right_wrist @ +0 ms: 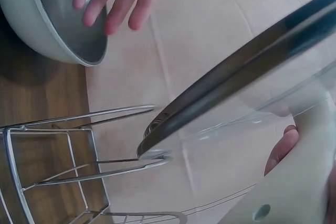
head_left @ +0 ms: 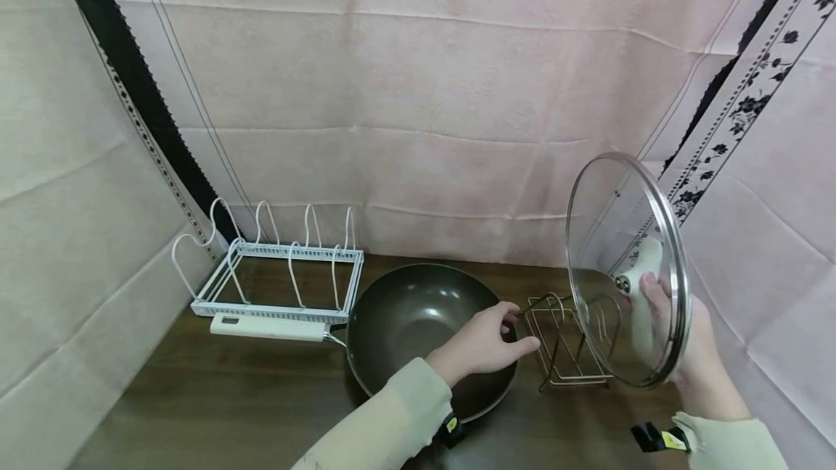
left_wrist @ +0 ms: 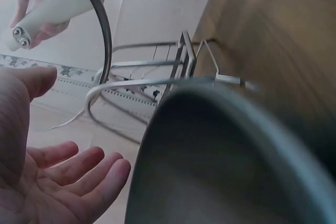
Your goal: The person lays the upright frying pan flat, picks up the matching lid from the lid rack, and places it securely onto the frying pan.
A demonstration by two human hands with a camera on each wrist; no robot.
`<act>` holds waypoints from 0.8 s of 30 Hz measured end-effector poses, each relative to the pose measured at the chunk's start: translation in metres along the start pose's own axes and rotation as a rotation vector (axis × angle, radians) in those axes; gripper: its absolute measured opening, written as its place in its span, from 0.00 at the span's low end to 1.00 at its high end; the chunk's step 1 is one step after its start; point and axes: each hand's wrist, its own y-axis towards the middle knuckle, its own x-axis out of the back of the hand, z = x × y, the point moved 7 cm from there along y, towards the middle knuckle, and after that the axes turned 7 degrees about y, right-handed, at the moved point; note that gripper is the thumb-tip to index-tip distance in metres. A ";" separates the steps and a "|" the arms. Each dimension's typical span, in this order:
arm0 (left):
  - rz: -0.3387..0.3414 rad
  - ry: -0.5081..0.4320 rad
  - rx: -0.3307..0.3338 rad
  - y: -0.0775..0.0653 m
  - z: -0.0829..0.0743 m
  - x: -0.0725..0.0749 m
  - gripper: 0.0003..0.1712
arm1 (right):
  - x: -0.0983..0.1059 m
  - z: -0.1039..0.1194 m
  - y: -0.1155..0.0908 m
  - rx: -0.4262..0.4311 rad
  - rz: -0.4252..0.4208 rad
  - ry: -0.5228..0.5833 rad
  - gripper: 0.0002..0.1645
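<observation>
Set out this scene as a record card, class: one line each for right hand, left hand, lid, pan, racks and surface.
Right hand: grips the lid's white handle
Left hand: holds nothing; near the pan's right rim
Lid: round clear glass, metal rim; steeply tilted by the small rack, contact unclear
Pan: round, dark inside, long white handle pointing left
Racks: white wire rack left; small silver metal wire rack right
Surface: brown wood-look tabletop
</observation>
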 end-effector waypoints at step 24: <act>-0.185 0.512 -0.061 -0.059 0.054 0.078 0.49 | -0.035 0.009 0.000 0.209 0.160 -0.085 0.18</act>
